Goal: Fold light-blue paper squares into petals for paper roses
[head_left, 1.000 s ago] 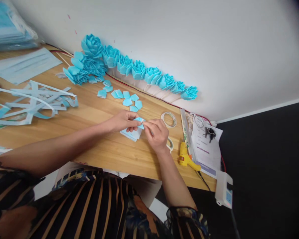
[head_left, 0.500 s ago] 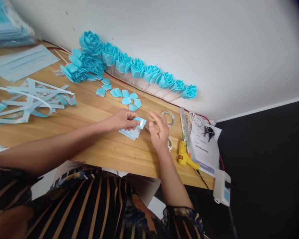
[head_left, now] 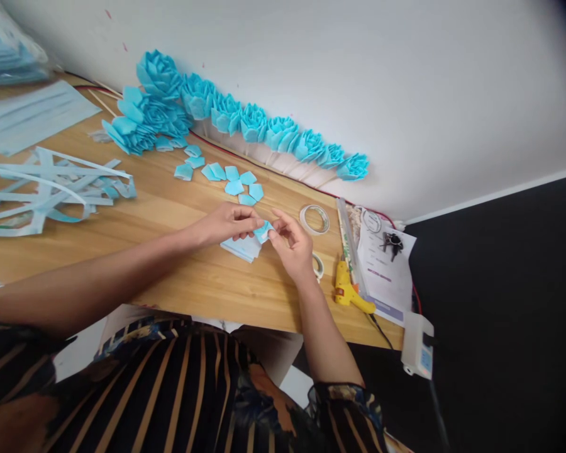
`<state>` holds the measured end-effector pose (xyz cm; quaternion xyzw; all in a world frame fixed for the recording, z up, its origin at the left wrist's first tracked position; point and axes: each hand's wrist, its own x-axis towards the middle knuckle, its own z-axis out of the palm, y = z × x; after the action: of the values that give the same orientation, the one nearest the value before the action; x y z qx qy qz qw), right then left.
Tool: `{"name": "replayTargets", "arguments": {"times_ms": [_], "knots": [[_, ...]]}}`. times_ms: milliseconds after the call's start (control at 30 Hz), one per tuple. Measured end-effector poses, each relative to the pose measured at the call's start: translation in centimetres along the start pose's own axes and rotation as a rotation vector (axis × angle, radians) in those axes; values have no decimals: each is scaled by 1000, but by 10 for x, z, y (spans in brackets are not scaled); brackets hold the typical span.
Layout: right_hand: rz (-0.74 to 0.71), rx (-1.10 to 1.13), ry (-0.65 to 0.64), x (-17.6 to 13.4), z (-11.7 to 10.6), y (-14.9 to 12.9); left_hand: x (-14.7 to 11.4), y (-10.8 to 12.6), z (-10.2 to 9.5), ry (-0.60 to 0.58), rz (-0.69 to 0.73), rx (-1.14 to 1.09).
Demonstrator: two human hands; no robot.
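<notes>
Between my hands is a small light-blue fabric piece (head_left: 263, 232), partly folded, with a white patch on it. My left hand (head_left: 229, 223) pinches its left side between thumb and fingers. On its right edge, my right hand (head_left: 293, 244) pinches with thumb and forefinger. Under them on the table lies a small stack of pale blue squares (head_left: 242, 248). Several folded blue petals (head_left: 234, 187) lie just beyond my hands. A roll of tape (head_left: 315, 219) sits right of my right hand, and a second tape roll (head_left: 317, 267) is partly hidden behind that wrist.
Blue fabric roses (head_left: 253, 123) on sticks lean along the wall. Cut strips (head_left: 51, 189) are heaped at left, near a flat blue sheet (head_left: 38, 116) and a bagged stack (head_left: 9, 53). At right are a yellow glue gun (head_left: 346, 286), a ruler (head_left: 350, 242), papers (head_left: 382, 270) and keys (head_left: 393, 244).
My right hand has closed in from the right and now grips the blue piece, which only my left hand held before. The view has shifted slightly.
</notes>
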<state>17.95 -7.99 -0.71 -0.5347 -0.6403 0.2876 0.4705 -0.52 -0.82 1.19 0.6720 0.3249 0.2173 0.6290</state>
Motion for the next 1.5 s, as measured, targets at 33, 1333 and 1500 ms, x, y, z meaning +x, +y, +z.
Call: {"name": "replayTargets", "arguments": {"times_ms": [33,1333,1500], "knots": [[4,14,8,0,1,0,0,-1,1,1,15,7],[204,-124,219,-1,-48,11,1,-8,1,161,69,59],[219,-253,88,-22,-46,17,1,-6,3,167,76,42]]}}
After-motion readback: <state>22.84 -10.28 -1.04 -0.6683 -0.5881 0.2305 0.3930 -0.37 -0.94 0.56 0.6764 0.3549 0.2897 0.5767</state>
